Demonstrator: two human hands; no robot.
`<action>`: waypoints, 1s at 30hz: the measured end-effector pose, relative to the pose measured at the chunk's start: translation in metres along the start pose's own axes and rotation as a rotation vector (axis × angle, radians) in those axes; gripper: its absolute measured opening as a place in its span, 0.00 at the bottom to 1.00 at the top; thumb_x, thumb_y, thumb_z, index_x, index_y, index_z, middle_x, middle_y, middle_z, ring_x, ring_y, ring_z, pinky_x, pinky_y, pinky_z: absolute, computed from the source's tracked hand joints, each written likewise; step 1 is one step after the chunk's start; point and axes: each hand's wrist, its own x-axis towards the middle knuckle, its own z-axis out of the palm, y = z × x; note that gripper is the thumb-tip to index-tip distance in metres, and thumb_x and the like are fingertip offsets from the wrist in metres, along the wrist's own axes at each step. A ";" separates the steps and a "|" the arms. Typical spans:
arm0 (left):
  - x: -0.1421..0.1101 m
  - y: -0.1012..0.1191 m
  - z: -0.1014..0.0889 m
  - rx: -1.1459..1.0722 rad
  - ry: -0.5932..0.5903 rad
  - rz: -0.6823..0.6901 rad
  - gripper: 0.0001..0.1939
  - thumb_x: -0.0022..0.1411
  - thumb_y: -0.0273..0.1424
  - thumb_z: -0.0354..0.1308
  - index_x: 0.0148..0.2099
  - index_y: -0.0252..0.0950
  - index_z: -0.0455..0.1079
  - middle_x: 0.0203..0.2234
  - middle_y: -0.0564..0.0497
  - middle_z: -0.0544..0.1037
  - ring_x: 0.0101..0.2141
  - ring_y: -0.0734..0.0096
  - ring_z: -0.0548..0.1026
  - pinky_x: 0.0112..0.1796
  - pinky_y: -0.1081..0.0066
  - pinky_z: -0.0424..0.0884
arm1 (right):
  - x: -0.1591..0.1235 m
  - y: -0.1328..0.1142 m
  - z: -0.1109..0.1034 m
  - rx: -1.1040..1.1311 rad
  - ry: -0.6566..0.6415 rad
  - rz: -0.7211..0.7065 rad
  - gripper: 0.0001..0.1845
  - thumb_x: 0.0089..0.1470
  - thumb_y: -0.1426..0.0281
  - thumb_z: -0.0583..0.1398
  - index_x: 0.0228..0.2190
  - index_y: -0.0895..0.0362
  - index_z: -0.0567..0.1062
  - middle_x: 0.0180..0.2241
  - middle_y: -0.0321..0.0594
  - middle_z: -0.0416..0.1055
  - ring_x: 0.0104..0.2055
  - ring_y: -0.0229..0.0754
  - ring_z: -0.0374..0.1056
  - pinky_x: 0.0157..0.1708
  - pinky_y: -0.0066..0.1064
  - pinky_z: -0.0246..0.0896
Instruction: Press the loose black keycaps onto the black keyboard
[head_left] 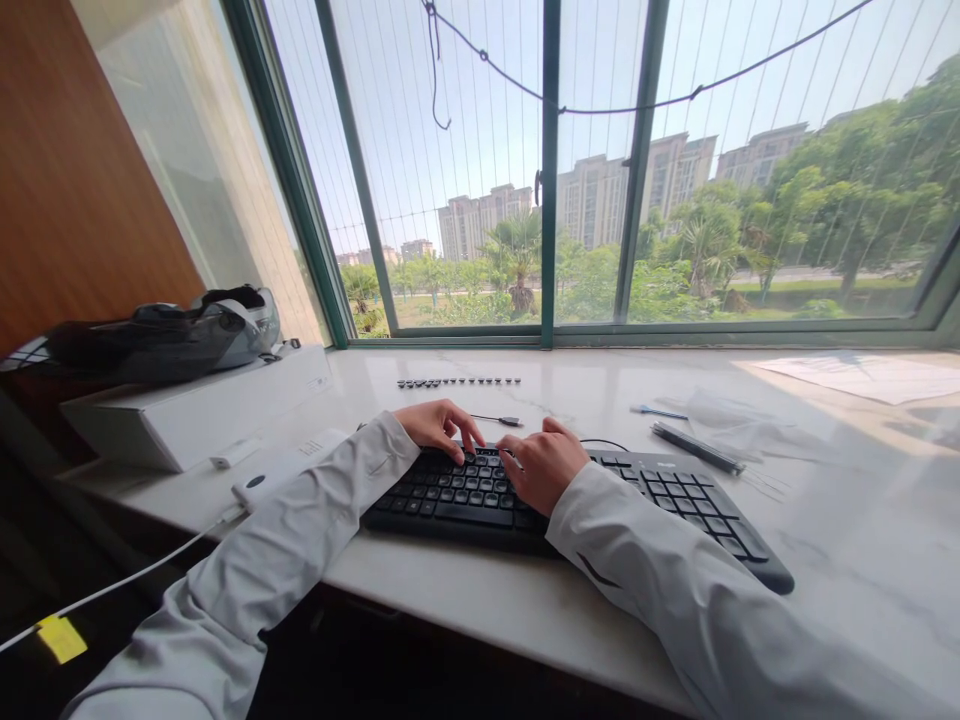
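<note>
A black keyboard (pixel 465 515) lies across the pale marble surface, close to its front edge. My left hand (pixel 435 425) rests over its upper left part, thumb and index finger apart and touching the top rows of keys. Beside it, my right hand (pixel 547 465) is curled over the upper middle keys, thumb and index finger close together. Whatever those fingertips hold, if anything, is too small to make out. Small dark keycaps (pixel 459 381) sit in a line behind the hands. A black USB plug (pixel 511 421) lies between them and the keyboard.
To the right are a blue-tipped stick (pixel 658 411), a slim black bundle (pixel 696 447), a clear plastic bag (pixel 739 415) and a paper sheet (pixel 862 376). At left, a white box (pixel 180 420) bears a dark bag (pixel 165 335), near a white power strip (pixel 289 468) with its cable.
</note>
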 end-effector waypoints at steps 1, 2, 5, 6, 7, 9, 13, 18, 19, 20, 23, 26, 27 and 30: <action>0.000 0.000 0.000 0.003 0.003 0.002 0.26 0.45 0.39 0.71 0.45 0.31 0.77 0.31 0.45 0.81 0.18 0.84 0.61 0.19 0.79 0.51 | 0.000 0.000 0.000 -0.002 0.002 -0.004 0.17 0.61 0.67 0.48 0.40 0.53 0.76 0.24 0.40 0.77 0.27 0.41 0.72 0.41 0.35 0.47; 0.000 0.000 0.000 0.009 0.007 0.007 0.25 0.45 0.39 0.71 0.45 0.32 0.78 0.30 0.45 0.81 0.18 0.84 0.62 0.19 0.79 0.51 | 0.000 0.000 0.000 -0.003 0.005 -0.006 0.17 0.61 0.67 0.49 0.40 0.53 0.77 0.24 0.40 0.77 0.26 0.41 0.72 0.41 0.35 0.47; -0.001 0.002 0.000 0.029 0.011 0.028 0.24 0.45 0.39 0.71 0.44 0.33 0.78 0.30 0.45 0.81 0.20 0.81 0.66 0.19 0.79 0.51 | 0.000 0.000 -0.001 -0.004 -0.001 -0.004 0.17 0.61 0.68 0.49 0.39 0.54 0.77 0.23 0.40 0.77 0.26 0.40 0.71 0.41 0.35 0.47; -0.001 0.003 0.000 0.033 0.007 0.038 0.24 0.45 0.39 0.70 0.44 0.33 0.78 0.30 0.45 0.81 0.21 0.81 0.67 0.19 0.79 0.52 | 0.000 0.000 -0.001 -0.004 -0.005 -0.001 0.17 0.61 0.67 0.49 0.39 0.54 0.77 0.23 0.40 0.77 0.26 0.40 0.71 0.41 0.35 0.46; -0.002 0.005 0.000 0.037 0.002 0.047 0.23 0.46 0.39 0.70 0.44 0.33 0.78 0.30 0.45 0.81 0.21 0.80 0.68 0.19 0.79 0.53 | -0.001 -0.001 -0.002 -0.006 -0.007 0.001 0.17 0.61 0.67 0.49 0.38 0.54 0.77 0.23 0.41 0.77 0.26 0.40 0.71 0.41 0.34 0.46; -0.004 0.008 0.000 0.037 -0.017 0.064 0.23 0.47 0.38 0.70 0.45 0.33 0.78 0.31 0.44 0.80 0.21 0.80 0.68 0.19 0.79 0.54 | -0.001 -0.001 -0.002 -0.009 -0.007 0.003 0.17 0.61 0.67 0.48 0.37 0.54 0.77 0.24 0.41 0.77 0.26 0.40 0.71 0.41 0.34 0.46; -0.007 0.013 -0.003 0.045 -0.075 0.072 0.21 0.51 0.38 0.67 0.47 0.34 0.77 0.35 0.45 0.79 0.19 0.84 0.62 0.19 0.79 0.56 | -0.001 -0.001 -0.002 -0.007 -0.014 -0.003 0.17 0.61 0.68 0.49 0.37 0.54 0.77 0.23 0.42 0.77 0.26 0.41 0.71 0.41 0.34 0.46; -0.010 0.015 -0.005 0.125 -0.088 0.070 0.20 0.53 0.40 0.65 0.46 0.35 0.77 0.35 0.47 0.78 0.19 0.85 0.59 0.20 0.79 0.58 | -0.001 -0.001 -0.001 -0.006 0.007 -0.003 0.17 0.61 0.68 0.49 0.37 0.54 0.77 0.23 0.41 0.76 0.26 0.41 0.71 0.41 0.34 0.46; -0.011 0.015 -0.005 0.127 -0.085 0.066 0.20 0.53 0.40 0.65 0.46 0.34 0.78 0.35 0.46 0.78 0.19 0.85 0.59 0.19 0.80 0.57 | -0.001 -0.001 -0.001 -0.007 0.008 -0.005 0.17 0.61 0.68 0.49 0.37 0.54 0.77 0.23 0.41 0.76 0.25 0.40 0.71 0.41 0.34 0.46; -0.011 0.015 -0.005 0.124 -0.082 0.053 0.20 0.53 0.40 0.65 0.45 0.34 0.78 0.35 0.46 0.78 0.18 0.86 0.58 0.18 0.80 0.56 | -0.001 -0.001 -0.001 -0.009 0.006 -0.004 0.17 0.61 0.68 0.49 0.37 0.54 0.77 0.23 0.41 0.76 0.25 0.40 0.71 0.41 0.34 0.46; -0.013 0.017 -0.004 0.105 -0.058 0.009 0.22 0.51 0.40 0.66 0.46 0.33 0.77 0.33 0.46 0.78 0.17 0.86 0.58 0.17 0.80 0.54 | -0.001 -0.001 -0.002 -0.011 -0.007 0.001 0.17 0.61 0.67 0.49 0.37 0.55 0.77 0.23 0.42 0.76 0.26 0.40 0.71 0.41 0.34 0.46; -0.013 0.017 -0.004 0.123 -0.015 0.022 0.21 0.50 0.40 0.67 0.44 0.32 0.78 0.28 0.48 0.79 0.15 0.86 0.56 0.16 0.79 0.51 | -0.001 -0.001 -0.003 -0.003 -0.021 0.001 0.17 0.61 0.67 0.49 0.38 0.54 0.77 0.24 0.41 0.77 0.26 0.40 0.71 0.41 0.34 0.46; -0.013 0.016 -0.004 0.141 -0.004 0.037 0.20 0.50 0.40 0.68 0.42 0.32 0.79 0.26 0.49 0.78 0.15 0.86 0.55 0.16 0.79 0.50 | -0.001 -0.001 -0.003 -0.003 -0.019 0.002 0.17 0.61 0.67 0.48 0.38 0.54 0.77 0.24 0.41 0.77 0.26 0.40 0.71 0.42 0.34 0.46; -0.011 0.012 -0.003 0.192 0.015 0.092 0.17 0.49 0.40 0.68 0.39 0.34 0.80 0.25 0.48 0.78 0.18 0.82 0.61 0.18 0.78 0.52 | -0.001 -0.001 -0.002 -0.008 -0.002 0.008 0.18 0.62 0.67 0.48 0.36 0.54 0.77 0.23 0.41 0.76 0.26 0.40 0.71 0.42 0.34 0.46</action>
